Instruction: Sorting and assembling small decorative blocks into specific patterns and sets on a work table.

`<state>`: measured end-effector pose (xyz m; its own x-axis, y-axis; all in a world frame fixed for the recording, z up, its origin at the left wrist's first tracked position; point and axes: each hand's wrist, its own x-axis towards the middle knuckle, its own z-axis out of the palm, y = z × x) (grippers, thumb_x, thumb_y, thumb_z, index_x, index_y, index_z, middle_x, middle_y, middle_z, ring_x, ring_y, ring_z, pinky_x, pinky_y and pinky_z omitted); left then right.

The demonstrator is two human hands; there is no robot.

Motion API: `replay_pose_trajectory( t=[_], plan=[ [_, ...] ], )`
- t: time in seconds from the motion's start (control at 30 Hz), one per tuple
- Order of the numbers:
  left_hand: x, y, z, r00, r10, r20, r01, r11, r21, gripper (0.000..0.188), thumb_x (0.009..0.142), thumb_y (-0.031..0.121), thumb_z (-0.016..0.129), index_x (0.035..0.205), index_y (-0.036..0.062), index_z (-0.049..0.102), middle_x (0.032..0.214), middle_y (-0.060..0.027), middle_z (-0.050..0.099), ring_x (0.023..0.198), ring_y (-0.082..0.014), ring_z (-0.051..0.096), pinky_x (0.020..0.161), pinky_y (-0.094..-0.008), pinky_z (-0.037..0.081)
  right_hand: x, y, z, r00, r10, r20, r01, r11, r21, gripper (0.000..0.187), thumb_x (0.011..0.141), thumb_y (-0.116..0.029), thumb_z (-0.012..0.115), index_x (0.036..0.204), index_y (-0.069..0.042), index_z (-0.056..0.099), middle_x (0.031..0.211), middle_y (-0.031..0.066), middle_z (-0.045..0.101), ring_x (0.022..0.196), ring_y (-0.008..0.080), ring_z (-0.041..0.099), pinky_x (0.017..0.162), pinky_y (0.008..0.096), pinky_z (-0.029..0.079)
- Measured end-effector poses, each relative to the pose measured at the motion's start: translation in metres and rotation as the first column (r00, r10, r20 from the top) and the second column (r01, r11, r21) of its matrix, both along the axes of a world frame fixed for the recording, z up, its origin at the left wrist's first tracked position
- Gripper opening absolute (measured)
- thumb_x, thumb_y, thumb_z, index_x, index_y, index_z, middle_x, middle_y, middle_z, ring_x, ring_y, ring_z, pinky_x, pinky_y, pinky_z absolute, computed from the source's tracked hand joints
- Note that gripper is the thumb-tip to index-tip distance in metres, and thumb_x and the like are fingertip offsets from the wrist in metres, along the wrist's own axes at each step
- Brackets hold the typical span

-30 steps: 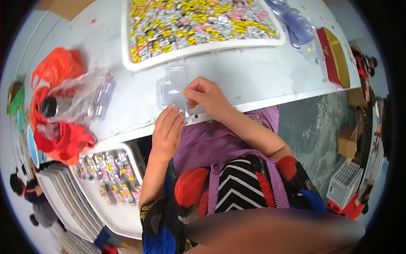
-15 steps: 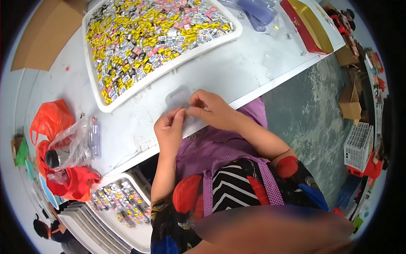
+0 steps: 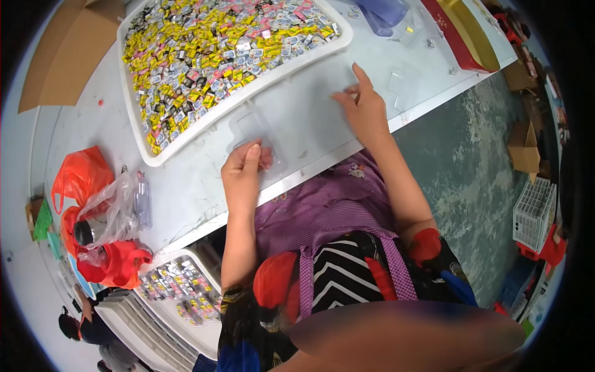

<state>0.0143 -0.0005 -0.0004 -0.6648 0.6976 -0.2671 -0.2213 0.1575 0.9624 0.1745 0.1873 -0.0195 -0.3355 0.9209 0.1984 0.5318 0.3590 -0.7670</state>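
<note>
In my left hand, near the table's front edge, a clear plastic blister shell is pinched between thumb and fingers. The shell is see-through, so its outline is faint; its top end comes close to the tray. My right hand is apart from it, over the table to the right, with thumb and forefinger spread and nothing visible between them. Beyond both hands stands a large white tray filled with small yellow, pink, white and black pieces.
Clear plastic pieces and a red-and-gold box lie at the right. Red bags and a dark-capped bottle are at the left. Below the table edge, another tray tops a stack. A person is at lower left.
My right hand has let go of the plastic shell and moved away to the right and up, its fingers spreading. My left hand still holds the shell, nearly in the same spot.
</note>
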Motion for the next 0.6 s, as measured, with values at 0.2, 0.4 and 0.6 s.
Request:
replay_pose_trajectory(
  t=[0.2,0.4,0.6],
  plan=[
    [-0.036,-0.043,0.0,0.969,0.209,-0.135,-0.209,0.978,0.015,0.017,0.09,0.012,0.064,0.094,-0.004,0.065,0.08,-0.0108,0.068,0.07,-0.0136,0.06,0.07,-0.0263,0.048,0.058,0.027,0.02,0.977,-0.005,0.214,-0.093,0.891,0.445,0.041,0.083,-0.013,0.068,0.122,-0.006,0.057,0.111,0.0145,0.061,0.097,0.0291,0.058,0.081,0.0357,0.047],
    [-0.047,-0.057,-0.003,0.956,0.281,-0.087,-0.275,0.958,0.077,0.011,0.088,0.008,0.066,0.089,-0.0029,0.065,0.074,-0.0067,0.064,0.069,-0.0132,0.059,0.07,-0.0261,0.047,0.133,0.047,0.014,0.83,0.046,0.555,-0.251,0.921,0.298,0.042,0.086,-0.024,0.065,0.125,-0.011,0.058,0.129,0.0134,0.054,0.116,0.032,0.05,0.1,0.0425,0.038],
    [-0.037,-0.04,-0.004,0.923,0.246,0.297,-0.304,0.938,0.168,0.032,0.093,0.021,0.06,0.109,-0.0063,0.06,0.091,-0.0138,0.066,0.075,-0.0207,0.063,0.069,-0.0327,0.051,0.145,0.039,0.017,0.756,0.097,0.648,-0.419,0.832,0.364,0.038,0.077,-0.013,0.072,0.113,-0.007,0.063,0.116,0.0128,0.061,0.11,0.0334,0.054,0.094,0.0439,0.042]
  ],
)
